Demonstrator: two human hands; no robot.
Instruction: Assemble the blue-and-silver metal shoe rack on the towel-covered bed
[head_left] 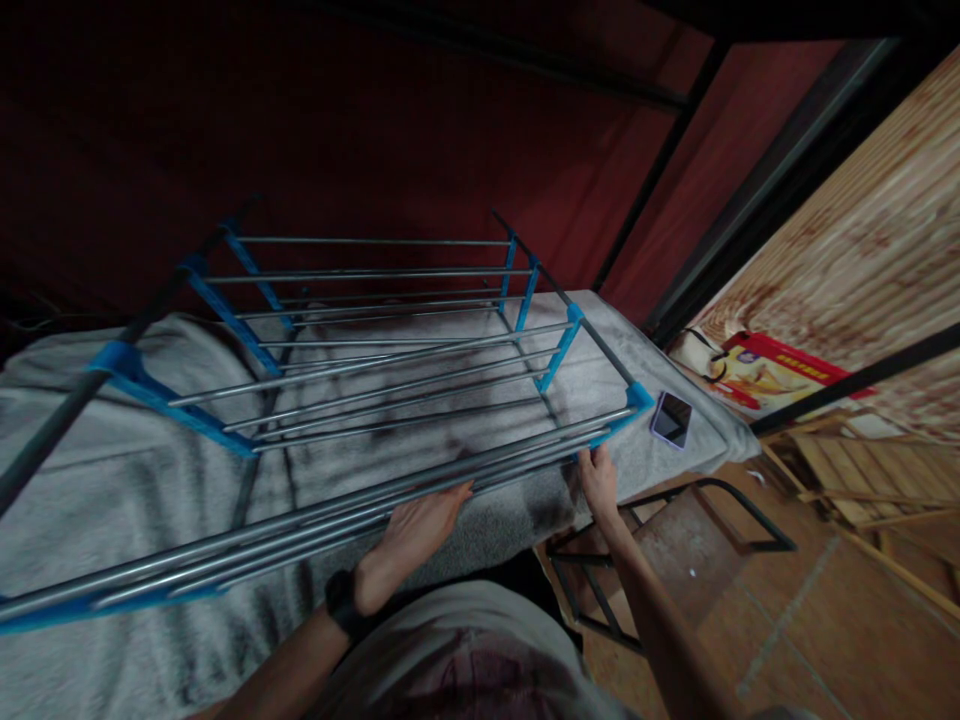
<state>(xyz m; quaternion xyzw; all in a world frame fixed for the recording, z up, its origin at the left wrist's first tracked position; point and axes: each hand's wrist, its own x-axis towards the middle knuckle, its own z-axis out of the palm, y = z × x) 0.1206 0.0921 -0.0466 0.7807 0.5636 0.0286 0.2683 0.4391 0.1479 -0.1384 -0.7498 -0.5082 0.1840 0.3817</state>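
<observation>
2 hands on the rack lying on the bed: my left hand curls its fingers around the near rails, my right hand pinches the blue corner. A slip could tip it onto the phone.

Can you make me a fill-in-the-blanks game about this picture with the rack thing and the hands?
1. The metal-bar rack has plastic connectors coloured ____.
2. The rack lies on a soft ____ blanket.
3. Beside the rack's right corner lies a small purple-cased ____.
4. The left hand wears a black band on its ____, and the right hand grips the rack's near corner.

Missing words: blue; grey; phone; wrist
</observation>
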